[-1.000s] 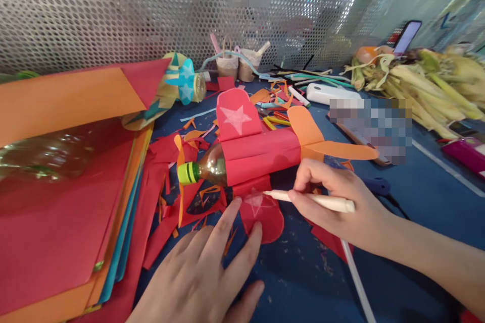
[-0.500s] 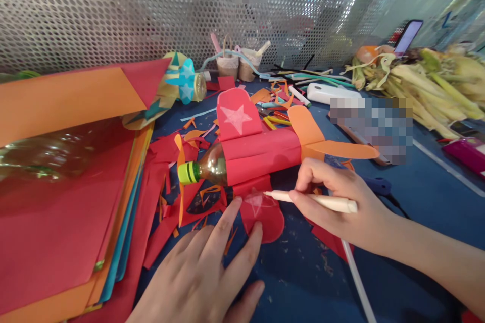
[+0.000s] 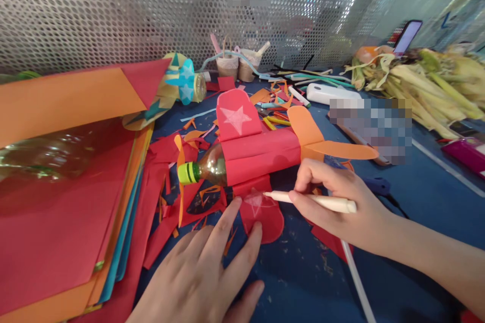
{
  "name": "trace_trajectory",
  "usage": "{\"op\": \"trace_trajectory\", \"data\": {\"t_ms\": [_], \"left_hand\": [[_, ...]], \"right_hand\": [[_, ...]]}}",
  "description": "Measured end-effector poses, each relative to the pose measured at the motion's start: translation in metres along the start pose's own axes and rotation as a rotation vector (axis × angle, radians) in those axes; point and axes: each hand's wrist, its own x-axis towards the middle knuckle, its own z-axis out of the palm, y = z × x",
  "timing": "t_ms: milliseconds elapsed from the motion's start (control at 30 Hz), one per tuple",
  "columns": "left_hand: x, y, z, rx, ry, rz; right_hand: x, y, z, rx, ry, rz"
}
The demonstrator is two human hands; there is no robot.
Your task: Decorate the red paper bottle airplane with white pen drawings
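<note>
A plastic bottle (image 3: 213, 164) wrapped in red paper (image 3: 261, 151) lies on its side as a toy plane. It has a yellow-green cap (image 3: 188, 173), an orange propeller (image 3: 181, 161) and orange tail pieces (image 3: 306, 126). The far red wing (image 3: 227, 101) bears a pale star (image 3: 237, 120). On the near red wing (image 3: 270, 224) a fainter star (image 3: 256, 203) shows. My left hand (image 3: 204, 262) has its fingers spread, with fingertips on the near wing's left edge. Pinched in my right hand (image 3: 329, 197) is a white marker (image 3: 318, 201), its tip at that star's right side.
Coloured paper sheets (image 3: 56, 232) and a clear bottle (image 3: 45, 156) are stacked at left. Paper scraps (image 3: 162, 232) surround the plane's nose. Behind stand two small cups (image 3: 248, 64). A white device (image 3: 333, 93), a blurred-out flat object (image 3: 371, 131) and dried husks (image 3: 420, 81) lie at right.
</note>
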Motion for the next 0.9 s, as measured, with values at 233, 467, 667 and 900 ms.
{"op": "trace_trajectory", "data": {"t_ms": [233, 467, 667, 900], "left_hand": [[-0.0012, -0.0006, 0.0001, 0.001, -0.006, 0.011], [-0.0030, 0.0003, 0.0006, -0.007, -0.020, 0.010], [-0.0026, 0.0002, -0.0004, 0.005, -0.004, 0.012], [-0.0039, -0.0002, -0.0016, 0.000, -0.008, 0.009]], "right_hand": [[-0.0006, -0.0002, -0.0001, 0.002, 0.001, -0.015], [-0.0012, 0.0002, 0.0009, -0.009, 0.022, -0.030], [-0.0016, 0.0016, 0.0010, 0.002, 0.027, -0.055], [-0.0009, 0.0019, 0.0018, -0.009, 0.044, -0.081]]}}
